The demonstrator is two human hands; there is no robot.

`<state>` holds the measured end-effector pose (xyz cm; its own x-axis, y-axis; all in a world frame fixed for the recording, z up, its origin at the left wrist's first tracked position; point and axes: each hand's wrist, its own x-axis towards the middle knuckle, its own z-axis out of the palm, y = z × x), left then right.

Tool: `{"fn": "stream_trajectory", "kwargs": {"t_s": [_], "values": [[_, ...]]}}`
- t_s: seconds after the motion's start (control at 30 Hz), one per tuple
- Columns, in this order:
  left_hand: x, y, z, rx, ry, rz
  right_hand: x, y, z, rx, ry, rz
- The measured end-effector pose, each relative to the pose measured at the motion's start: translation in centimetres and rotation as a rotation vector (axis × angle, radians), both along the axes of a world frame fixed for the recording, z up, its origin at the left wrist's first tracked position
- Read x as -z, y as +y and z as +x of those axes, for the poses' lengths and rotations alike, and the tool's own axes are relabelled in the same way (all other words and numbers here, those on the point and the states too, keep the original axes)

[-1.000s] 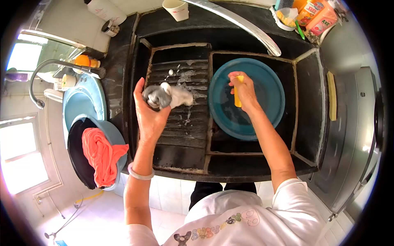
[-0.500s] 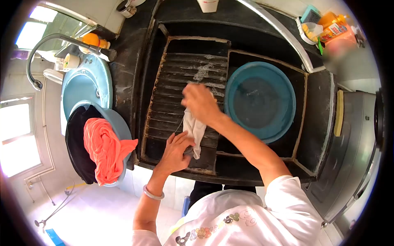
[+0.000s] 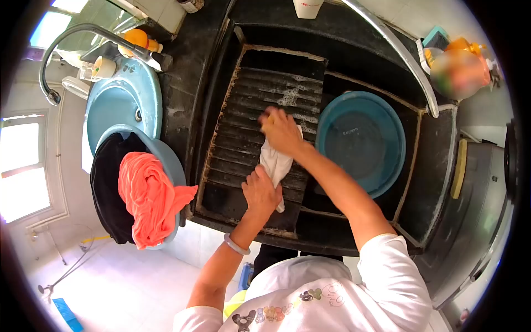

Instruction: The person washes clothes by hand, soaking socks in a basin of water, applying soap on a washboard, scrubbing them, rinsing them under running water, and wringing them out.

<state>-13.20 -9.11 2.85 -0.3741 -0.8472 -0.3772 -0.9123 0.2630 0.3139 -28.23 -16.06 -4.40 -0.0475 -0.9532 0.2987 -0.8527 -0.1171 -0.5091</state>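
A whitish wet cloth (image 3: 275,161) lies stretched lengthwise over the dark ridged washboard (image 3: 232,145) of the sink. My left hand (image 3: 261,191) grips the lower part of it, fingers bent over the fabric, and its end sticks out beneath my hand. On the cloth's upper end is my right hand (image 3: 281,131), fingers closed round a yellow bar (image 3: 270,119) that shows only in part and is blurred. Suds streak the ridges above my right hand. Beside the washboard, on the right, a blue-green basin (image 3: 362,145) with water stands in the sink compartment.
A metal faucet (image 3: 406,55) reaches over the sink from the top. On the left, a tub (image 3: 176,166) holds black and coral clothes (image 3: 146,193) by a light blue washbasin (image 3: 119,108). Bottles (image 3: 464,66) stand at the upper right, and a white cup (image 3: 307,8) at the top.
My right hand has moved with the yellow bar from above the basin to the cloth. The cloth, bunched in my left hand before, is now spread on the washboard. The view has shifted.
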Motion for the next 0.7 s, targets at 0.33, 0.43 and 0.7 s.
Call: {"fn": "stream_trajectory", "kwargs": {"t_s": [0.33, 0.43, 0.7], "values": [[1.1, -3.9, 0.3, -0.175, 0.497, 0.075, 0.7, 0.4, -1.3, 0.07, 0.042, -0.052], [-6.2, -6.5, -2.5, -0.1, 0.532, -0.051, 1.1, -1.8, -4.3, 0.373, -0.384, -0.007], [-6.4, -2.9, 0.0, 0.676, -0.051, -0.433, -7.1, -0.8, -8.8, 0.477, -0.618, -0.069]]}}
